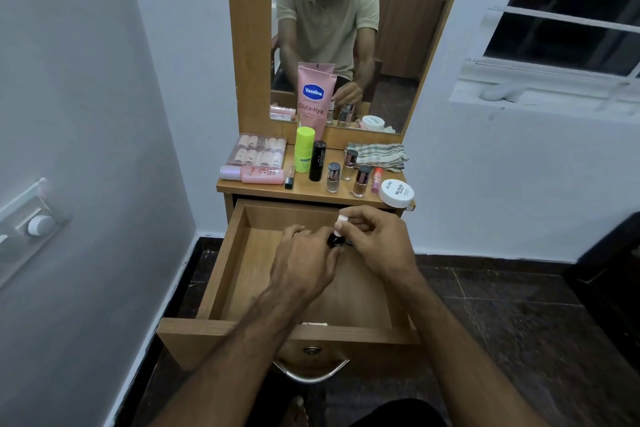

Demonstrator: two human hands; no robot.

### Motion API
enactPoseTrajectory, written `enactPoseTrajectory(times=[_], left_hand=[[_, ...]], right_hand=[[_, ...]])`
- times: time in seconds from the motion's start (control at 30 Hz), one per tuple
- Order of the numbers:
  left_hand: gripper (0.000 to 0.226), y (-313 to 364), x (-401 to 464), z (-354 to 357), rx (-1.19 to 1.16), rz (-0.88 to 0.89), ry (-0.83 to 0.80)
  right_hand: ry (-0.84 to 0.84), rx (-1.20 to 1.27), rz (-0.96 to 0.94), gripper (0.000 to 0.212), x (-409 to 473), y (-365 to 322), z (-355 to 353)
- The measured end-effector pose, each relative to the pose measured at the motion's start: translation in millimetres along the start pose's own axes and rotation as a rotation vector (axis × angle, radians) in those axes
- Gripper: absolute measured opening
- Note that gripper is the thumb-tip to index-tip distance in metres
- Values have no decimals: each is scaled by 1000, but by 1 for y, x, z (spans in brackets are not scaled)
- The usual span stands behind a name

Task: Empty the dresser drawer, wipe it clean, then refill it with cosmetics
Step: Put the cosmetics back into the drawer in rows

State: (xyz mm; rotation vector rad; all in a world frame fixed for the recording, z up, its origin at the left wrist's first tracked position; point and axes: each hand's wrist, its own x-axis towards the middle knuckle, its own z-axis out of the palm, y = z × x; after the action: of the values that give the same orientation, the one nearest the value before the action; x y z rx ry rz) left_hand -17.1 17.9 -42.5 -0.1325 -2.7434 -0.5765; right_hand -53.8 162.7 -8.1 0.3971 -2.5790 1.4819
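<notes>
Dark small bottle [335, 240] stands upright over the drawer [242, 253], pinched by both hands' grip, left hand [304, 253], right hand [374, 239].

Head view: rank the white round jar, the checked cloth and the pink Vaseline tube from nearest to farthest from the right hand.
From the right hand:
1. White round jar, dresser top's front right corner.
2. Checked cloth, back right, behind the nail polish bottles.
3. Pink Vaseline tube, leaning against the mirror.

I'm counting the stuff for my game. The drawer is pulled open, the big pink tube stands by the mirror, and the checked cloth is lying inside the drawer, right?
Not quite. The checked cloth isn't inside the drawer; it lies on the dresser top, at the back right near the mirror. The head view shows this. The drawer is pulled open, and the big pink tube does stand by the mirror.
</notes>
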Motion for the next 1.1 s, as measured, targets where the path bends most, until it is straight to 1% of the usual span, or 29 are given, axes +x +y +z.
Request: enactPoseTrajectory(times=[0.13, 0.23, 0.33, 0.4, 0.47, 0.57, 0.63, 0.77, 0.97, 1.1], left_hand=[[36, -2, 1, 3, 63, -14, -12], [42, 0, 2, 2, 102, -21, -44], [52, -2, 1, 6, 159, -55, -122], [48, -3, 1, 7, 169, -63, -127], [44, -3, 0, 6, 168, -60, -108], [44, -2, -1, 7, 156, -49, -106], [47, -3, -2, 9, 145, -42, -112], [49, -3, -2, 9, 127, -43, -114], [48, -3, -3, 8, 118, -51, -117], [46, -1, -3, 8, 112, -61, -132]], right_hand=[[-9, -54, -40, 18, -1, -2, 3], [-15, -103, -13, 13, 3, 3, -1], [6, -341, -1, 12, 10, 17, -1], [31, -522, 8, 17, 13, 25, 1], [58, -629, 25, 22, 15, 32, 5], [56, -732, 50, 28, 14, 40, 12], [48, -776, 70, 31, 13, 42, 13], [56, -841, 52, 32, 13, 44, 12], [58, -849, 52, 33, 13, 45, 15], [97, -829, 34, 31, 13, 44, 14]])
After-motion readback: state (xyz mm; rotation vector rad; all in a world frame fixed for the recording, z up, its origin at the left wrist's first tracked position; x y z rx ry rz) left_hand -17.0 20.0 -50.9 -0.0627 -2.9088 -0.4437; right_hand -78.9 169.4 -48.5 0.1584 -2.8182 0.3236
